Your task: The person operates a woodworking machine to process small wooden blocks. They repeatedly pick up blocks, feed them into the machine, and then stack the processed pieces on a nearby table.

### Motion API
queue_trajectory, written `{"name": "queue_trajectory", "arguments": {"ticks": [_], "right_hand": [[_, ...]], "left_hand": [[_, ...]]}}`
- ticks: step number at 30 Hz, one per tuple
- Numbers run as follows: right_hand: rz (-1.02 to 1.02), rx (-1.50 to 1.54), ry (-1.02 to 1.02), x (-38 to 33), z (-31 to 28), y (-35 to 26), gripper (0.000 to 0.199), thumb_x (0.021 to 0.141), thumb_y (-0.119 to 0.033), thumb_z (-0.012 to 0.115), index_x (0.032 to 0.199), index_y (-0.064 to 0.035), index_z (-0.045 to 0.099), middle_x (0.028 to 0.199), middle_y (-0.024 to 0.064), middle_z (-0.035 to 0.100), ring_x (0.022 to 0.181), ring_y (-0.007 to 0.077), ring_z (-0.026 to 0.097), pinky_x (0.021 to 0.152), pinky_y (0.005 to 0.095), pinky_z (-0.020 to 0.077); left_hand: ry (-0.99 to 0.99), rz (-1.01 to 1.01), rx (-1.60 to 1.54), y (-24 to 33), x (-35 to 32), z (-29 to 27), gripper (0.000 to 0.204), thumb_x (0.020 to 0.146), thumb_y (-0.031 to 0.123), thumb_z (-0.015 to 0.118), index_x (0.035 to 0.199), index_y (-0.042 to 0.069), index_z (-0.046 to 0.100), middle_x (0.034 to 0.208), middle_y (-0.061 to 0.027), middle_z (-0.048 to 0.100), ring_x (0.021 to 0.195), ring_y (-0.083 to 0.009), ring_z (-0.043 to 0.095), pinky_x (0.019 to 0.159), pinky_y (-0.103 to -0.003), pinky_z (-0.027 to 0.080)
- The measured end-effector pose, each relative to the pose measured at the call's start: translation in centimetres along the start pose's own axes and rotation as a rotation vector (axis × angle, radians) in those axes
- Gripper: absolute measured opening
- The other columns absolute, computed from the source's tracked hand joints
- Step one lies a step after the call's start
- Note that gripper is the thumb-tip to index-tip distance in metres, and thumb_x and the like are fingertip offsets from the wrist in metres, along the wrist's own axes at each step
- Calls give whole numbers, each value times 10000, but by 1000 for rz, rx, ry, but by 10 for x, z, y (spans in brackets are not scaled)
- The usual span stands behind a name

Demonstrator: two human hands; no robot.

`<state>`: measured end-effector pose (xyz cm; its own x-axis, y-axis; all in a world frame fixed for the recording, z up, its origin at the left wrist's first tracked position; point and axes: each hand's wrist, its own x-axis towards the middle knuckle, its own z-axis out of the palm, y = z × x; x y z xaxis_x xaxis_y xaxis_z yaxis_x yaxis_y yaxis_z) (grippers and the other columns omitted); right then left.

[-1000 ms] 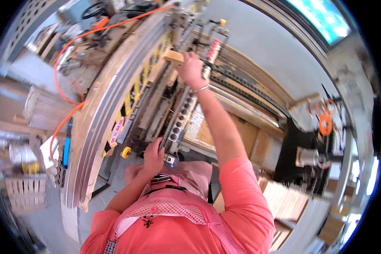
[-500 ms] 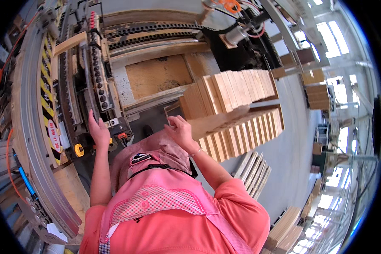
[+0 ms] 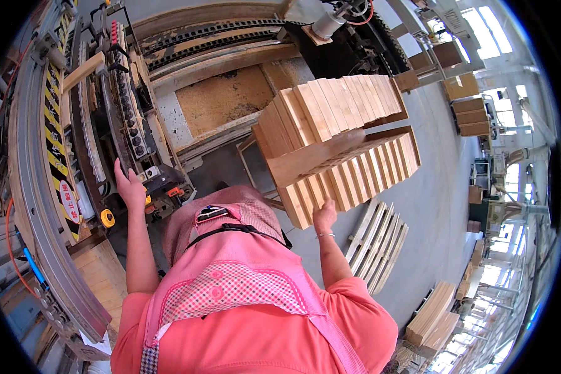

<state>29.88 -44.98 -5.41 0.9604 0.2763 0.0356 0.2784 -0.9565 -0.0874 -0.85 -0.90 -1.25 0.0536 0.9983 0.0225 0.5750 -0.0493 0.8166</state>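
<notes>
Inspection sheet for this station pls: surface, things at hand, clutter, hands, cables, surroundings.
Surface: brown machine panel, dark specks on it; wood strip lying across the machine rails.
Things at hand: wooden boards in two rows, upper row and lower row.
Clutter: slatted pallet on the floor beside the boards; white paper at lower left.
Hands: left hand open by the rails' near end, contact unclear; right hand at the lower row's near end, fingers on the wood, grip unclear.
Cables: orange cable or hose at far left.
Surroundings: grey floor; further board stack at lower right; bright windows.
</notes>
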Motion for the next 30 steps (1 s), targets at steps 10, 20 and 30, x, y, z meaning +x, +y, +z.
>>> {"name": "queue_trajectory", "arguments": {"ticks": [10,20,30], "right_hand": [[172,-115,-91,70,-22,36,398,696,-128,647,1069,-64,521,1047,163,552,941,347,587,783,432,495],[134,-124,-103,75,-27,30,361,663,-117,587,1011,-30,545,1037,188,554,933,374,578,792,472,479],[-8,-59,51,57,-38,29,426,621,-168,740,948,-19,510,973,169,550,974,353,520,869,432,435]], "left_hand": [[18,31,3,-5,1,1,467,877,53,482,1335,60,387,1250,-189,512,1126,-306,515,957,-355,375],[41,49,-45,-6,-1,2,456,871,41,480,1320,43,401,1235,-189,524,1121,-293,523,964,-347,374],[100,171,14,5,-6,-5,529,799,2,535,1307,25,387,1305,-198,445,1223,-345,411,1024,-398,315]]}}
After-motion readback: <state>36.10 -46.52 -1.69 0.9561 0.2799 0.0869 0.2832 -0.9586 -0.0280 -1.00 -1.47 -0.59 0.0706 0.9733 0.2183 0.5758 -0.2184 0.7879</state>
